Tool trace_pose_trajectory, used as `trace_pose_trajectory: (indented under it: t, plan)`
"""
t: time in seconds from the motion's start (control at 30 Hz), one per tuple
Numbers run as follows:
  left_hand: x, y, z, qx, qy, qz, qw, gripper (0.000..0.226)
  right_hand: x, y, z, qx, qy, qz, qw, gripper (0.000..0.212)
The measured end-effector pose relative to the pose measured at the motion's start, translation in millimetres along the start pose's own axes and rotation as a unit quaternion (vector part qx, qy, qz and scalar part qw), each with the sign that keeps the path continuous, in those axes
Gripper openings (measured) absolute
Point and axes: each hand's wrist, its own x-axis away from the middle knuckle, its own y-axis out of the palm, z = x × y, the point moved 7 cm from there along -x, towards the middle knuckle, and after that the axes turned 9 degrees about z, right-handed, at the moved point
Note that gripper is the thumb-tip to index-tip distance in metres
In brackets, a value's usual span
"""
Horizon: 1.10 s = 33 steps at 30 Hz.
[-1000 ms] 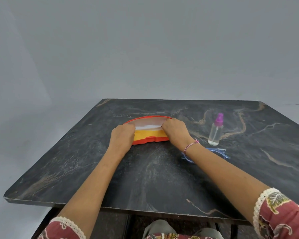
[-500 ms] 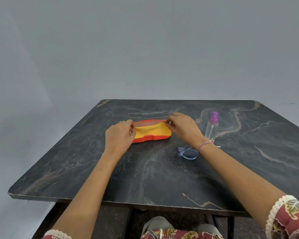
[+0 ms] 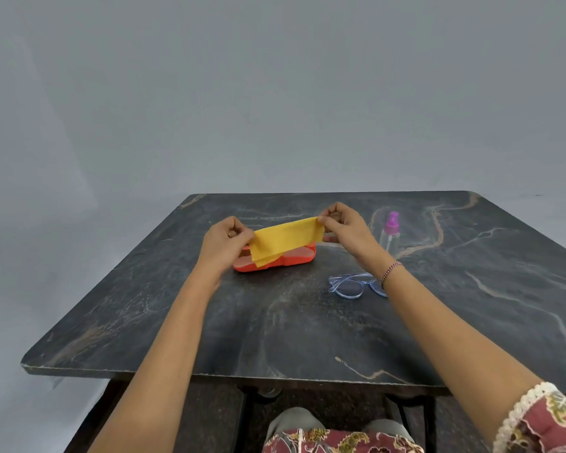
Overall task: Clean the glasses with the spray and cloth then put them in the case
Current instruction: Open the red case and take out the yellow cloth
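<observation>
A yellow cloth (image 3: 283, 240) hangs stretched in the air between my two hands. My left hand (image 3: 224, 243) pinches its left end and my right hand (image 3: 345, 228) pinches its right end. Just below and behind the cloth lies the orange glasses case (image 3: 294, 258), partly hidden by the cloth, so I cannot tell whether it is open. The clear blue glasses (image 3: 352, 284) lie on the table under my right wrist, which covers their right lens. A clear spray bottle (image 3: 389, 233) with a purple top stands upright to the right of my right hand.
Everything rests on a dark marbled table (image 3: 291, 338) in front of a plain grey wall. The table's front edge is close to my lap.
The case was open with both hands at it. The cloth has come out of the case and both hands have lifted it above the case, spread between them.
</observation>
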Motion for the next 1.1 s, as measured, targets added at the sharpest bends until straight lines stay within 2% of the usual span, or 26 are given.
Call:
trace_pose_trajectory:
  t: [0.1, 0.17, 0.2, 0.27, 0.37, 0.4, 0.47, 0.53, 0.6, 0.7, 0.77, 0.83, 0.9, 0.93, 0.97, 1.03, 1.1]
  plan:
    - [11, 12, -8, 0.105, -0.126, -0.064, 0.984, 0.025, 3, 5, 4, -0.032, 0.049, -0.004, 0.998, 0.011]
    - [22, 19, -13, 0.129, -0.178, -0.097, 0.971, 0.017, 5, 8, 4, -0.022, 0.052, 0.006, 0.998, 0.014]
    - [29, 23, -14, 0.139, -0.196, -0.115, 0.964, 0.009, 6, 9, 2, -0.009, 0.043, 0.015, 0.999, 0.017]
    - [38, 31, -20, 0.138, -0.220, -0.149, 0.954, 0.023, 10, 10, -8, 0.028, 0.003, 0.035, 0.999, 0.023]
    - [48, 40, -22, 0.095, -0.212, -0.169, 0.958, 0.004, 20, 18, -30, 0.103, -0.090, 0.045, 0.990, 0.030]
    - [50, 42, -22, 0.081, -0.204, -0.168, 0.961, 0.004, 25, 23, -36, 0.137, -0.123, 0.040, 0.982, 0.030]
    - [49, 44, -25, 0.072, -0.194, -0.148, 0.967, 0.018, 37, 32, -48, 0.198, -0.188, 0.038, 0.961, 0.030]
    - [48, 43, -29, 0.076, -0.198, -0.111, 0.971, 0.027, 52, 36, -61, 0.223, -0.244, 0.045, 0.943, 0.028]
    - [47, 42, -32, 0.087, -0.202, -0.078, 0.972, 0.028, 70, 41, -72, 0.230, -0.301, 0.036, 0.925, 0.025]
    - [45, 41, -33, 0.113, -0.203, -0.048, 0.971, 0.016, 94, 50, -74, 0.259, -0.363, -0.005, 0.895, 0.020]
    - [44, 40, -31, 0.134, -0.203, -0.038, 0.969, 0.016, 108, 55, -70, 0.286, -0.415, -0.009, 0.864, 0.019]
    - [44, 39, -28, 0.154, -0.208, -0.032, 0.965, 0.024, 120, 61, -64, 0.305, -0.460, -0.018, 0.834, 0.020]
    - [44, 39, -26, 0.169, -0.214, -0.029, 0.962, 0.037, 128, 67, -56, 0.312, -0.475, -0.050, 0.821, 0.016]
    - [45, 38, -24, 0.179, -0.213, -0.030, 0.960, 0.038, 128, 66, -54, 0.299, -0.467, -0.056, 0.830, 0.013]
    - [45, 38, -22, 0.192, -0.211, -0.032, 0.958, 0.036, 125, 62, -53, 0.267, -0.439, -0.045, 0.857, 0.009]
    - [47, 36, -20, 0.211, -0.205, -0.038, 0.955, 0.028, 110, 43, -48, 0.164, -0.340, 0.025, 0.926, 0.008]
    - [47, 33, -19, 0.213, -0.198, -0.040, 0.956, 0.026, 94, 28, -34, 0.084, -0.225, 0.082, 0.967, 0.010]
